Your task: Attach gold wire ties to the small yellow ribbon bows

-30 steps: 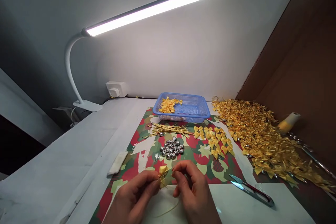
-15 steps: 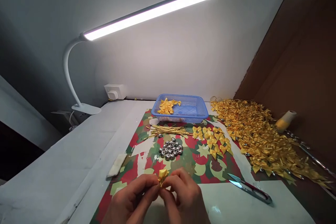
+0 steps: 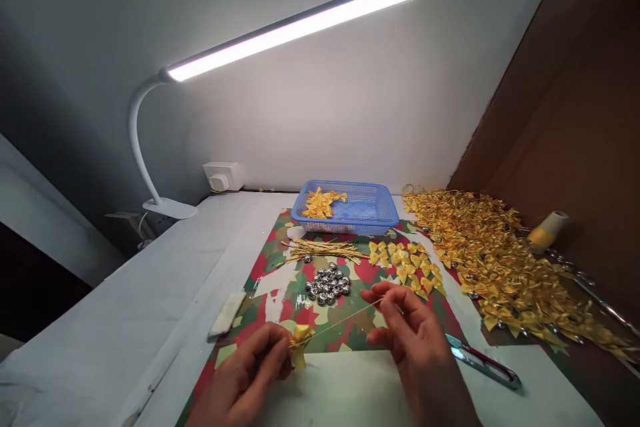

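My left hand [image 3: 260, 367] pinches a yellow ribbon bow [image 3: 301, 339] low in the middle of the view. From the bow a thin gold strand [image 3: 345, 319] runs taut up to the right. My right hand [image 3: 415, 340] grips the strand's far end between thumb and index finger, its other fingers loosely curled. Beyond the hands lies a cluster of small silver bells [image 3: 327, 285], with a bundle of gold ties [image 3: 325, 249] behind it. Several yellow bows [image 3: 407, 263] are laid out to the right of the bundle.
A blue basket [image 3: 345, 227] holding yellow bows stands at the back. A heap of finished-looking bows [image 3: 480, 247] covers the right side by a thread cone [image 3: 547, 230]. Thread snips [image 3: 487, 365] lie right of my right hand. A desk lamp [image 3: 300, 25] reaches overhead.
My hands were together at the bow. Now my right hand has moved right and up, drawing the gold strand out straight, while my left hand has shifted slightly left with the bow.
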Available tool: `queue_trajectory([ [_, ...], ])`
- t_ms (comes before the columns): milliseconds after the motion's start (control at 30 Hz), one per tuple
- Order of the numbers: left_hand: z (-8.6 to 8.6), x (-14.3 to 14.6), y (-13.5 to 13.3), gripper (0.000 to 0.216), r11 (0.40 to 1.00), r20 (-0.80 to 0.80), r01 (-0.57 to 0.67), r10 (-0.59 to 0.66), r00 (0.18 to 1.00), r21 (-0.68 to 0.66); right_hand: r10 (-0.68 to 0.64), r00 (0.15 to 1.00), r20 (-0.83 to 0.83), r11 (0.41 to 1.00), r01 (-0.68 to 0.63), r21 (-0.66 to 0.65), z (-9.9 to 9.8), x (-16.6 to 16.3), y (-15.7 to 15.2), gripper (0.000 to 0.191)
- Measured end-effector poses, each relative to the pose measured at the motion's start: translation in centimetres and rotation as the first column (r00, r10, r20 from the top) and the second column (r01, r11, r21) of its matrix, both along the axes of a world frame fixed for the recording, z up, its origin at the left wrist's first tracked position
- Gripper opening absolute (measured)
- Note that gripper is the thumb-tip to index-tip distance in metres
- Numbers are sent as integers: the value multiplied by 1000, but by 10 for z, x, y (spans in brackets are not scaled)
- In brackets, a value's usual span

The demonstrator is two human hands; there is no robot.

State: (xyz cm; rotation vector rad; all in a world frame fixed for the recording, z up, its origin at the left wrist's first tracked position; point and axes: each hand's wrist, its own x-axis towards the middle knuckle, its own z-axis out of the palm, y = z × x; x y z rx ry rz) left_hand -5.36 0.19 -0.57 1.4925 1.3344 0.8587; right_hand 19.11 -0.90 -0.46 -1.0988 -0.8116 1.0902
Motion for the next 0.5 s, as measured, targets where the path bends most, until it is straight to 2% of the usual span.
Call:
queue_trajectory([
  [100, -2, 0, 3, 56, 999, 21, -24, 24, 999, -22, 31, 980, -196, 995, -49, -91, 9, 11, 3, 49],
  [233, -6, 4, 2, 51, 992, 23, -126, 126, 992, -3, 111, 962, -249, 985, -140, -102, 4, 7, 6, 54],
  [367, -9, 0, 2, 38, 971, -12, -219, 221, 975, 99, 225, 969, -103, 968, -234, -85, -10, -7, 3, 54],
  [500, -5, -13, 5, 31, 961, -48, -238, 246, 968, 138, 265, 952, 150, 963, -253, -97, -21, -14, -1, 38],
])
